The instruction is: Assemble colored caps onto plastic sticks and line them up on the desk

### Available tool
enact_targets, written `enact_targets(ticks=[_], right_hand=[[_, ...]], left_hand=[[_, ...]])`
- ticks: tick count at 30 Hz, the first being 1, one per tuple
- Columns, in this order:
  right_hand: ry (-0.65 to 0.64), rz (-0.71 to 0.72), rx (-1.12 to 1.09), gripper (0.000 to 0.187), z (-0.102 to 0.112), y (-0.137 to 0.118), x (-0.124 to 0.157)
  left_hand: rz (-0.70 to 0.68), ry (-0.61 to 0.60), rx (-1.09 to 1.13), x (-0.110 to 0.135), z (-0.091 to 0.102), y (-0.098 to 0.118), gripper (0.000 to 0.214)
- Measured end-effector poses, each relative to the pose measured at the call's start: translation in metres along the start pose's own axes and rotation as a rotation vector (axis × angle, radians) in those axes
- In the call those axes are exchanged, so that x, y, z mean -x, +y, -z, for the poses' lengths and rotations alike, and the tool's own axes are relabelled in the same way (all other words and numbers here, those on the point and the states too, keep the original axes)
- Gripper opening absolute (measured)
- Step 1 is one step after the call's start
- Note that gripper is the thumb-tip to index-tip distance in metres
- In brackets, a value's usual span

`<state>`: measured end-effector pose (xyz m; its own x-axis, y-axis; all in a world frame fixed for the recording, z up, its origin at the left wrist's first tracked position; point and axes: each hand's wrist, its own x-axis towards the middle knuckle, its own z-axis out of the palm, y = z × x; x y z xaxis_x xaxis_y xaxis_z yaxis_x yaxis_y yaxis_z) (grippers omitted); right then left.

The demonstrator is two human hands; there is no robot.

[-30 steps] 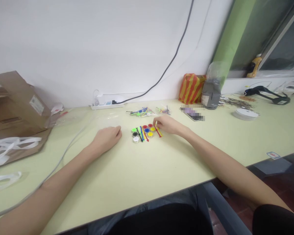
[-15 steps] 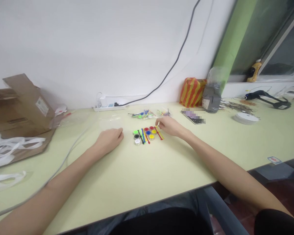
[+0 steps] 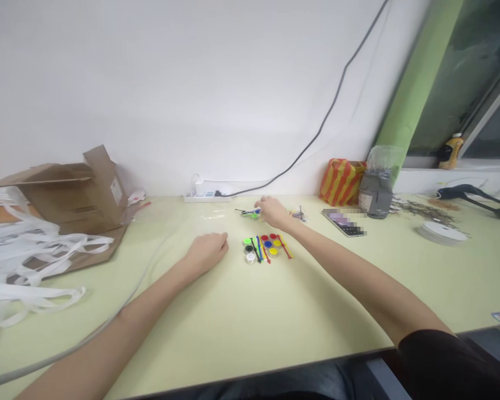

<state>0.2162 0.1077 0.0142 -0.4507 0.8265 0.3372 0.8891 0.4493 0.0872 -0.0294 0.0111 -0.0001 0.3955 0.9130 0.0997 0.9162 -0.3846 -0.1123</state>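
Observation:
On the table lies a tight group of small round discs with red, green, black, white, blue and yellow tops [image 3: 273, 251]. Thin plastic arrows in black, blue, red and yellow [image 3: 284, 246] lie among and beside them. My left hand [image 3: 208, 253] rests on the table left of the group, its fingers curled in and nothing showing in them. Behind the group, my right hand [image 3: 274, 212] reaches over a loose pile of similar coloured pieces [image 3: 252, 214]. Its fingers are bent and a little apart, with the fingertips at the pile; part of the pile is hidden beneath the hand.
A cardboard box [image 3: 66, 194] and white straps [image 3: 37, 250] fill the left side. A power strip [image 3: 204, 197] lies against the wall. To the right are a phone-like device [image 3: 344, 222], a striped bag [image 3: 341, 181], a grey container [image 3: 375, 194] and a white reel [image 3: 443, 233].
My right hand has moved from the arrows at the group's right edge back to the pile behind. My left hand stays on the table. The camera view has shifted left and up.

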Motion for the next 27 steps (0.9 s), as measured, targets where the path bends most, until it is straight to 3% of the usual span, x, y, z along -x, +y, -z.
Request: enact_targets(ticks=[4,8,20,23,27], right_hand=[[-0.053,0.025,0.053,0.028,-0.005,-0.005,-0.023],[-0.094,0.022,0.071,0.022,-0.004,-0.006,-0.028],[-0.079,0.036,0.114,0.019,0.036,0.006,-0.018],[-0.028,-0.010,-0.017,0.015,0.044,0.005,-0.004],[0.063,-0.034,-0.461,0.009,0.050,-0.011,0.032]], left_hand=[[-0.015,0.011,0.005,0.001,-0.001,0.000,0.034],[-0.004,0.014,0.022,0.001,-0.002,0.001,0.033],[-0.001,0.029,0.032,0.001,-0.003,0.001,0.030],[-0.009,0.061,0.039,0.001,-0.002,0.002,0.032],[-0.020,0.259,0.165,0.004,0.004,0.015,0.033]])
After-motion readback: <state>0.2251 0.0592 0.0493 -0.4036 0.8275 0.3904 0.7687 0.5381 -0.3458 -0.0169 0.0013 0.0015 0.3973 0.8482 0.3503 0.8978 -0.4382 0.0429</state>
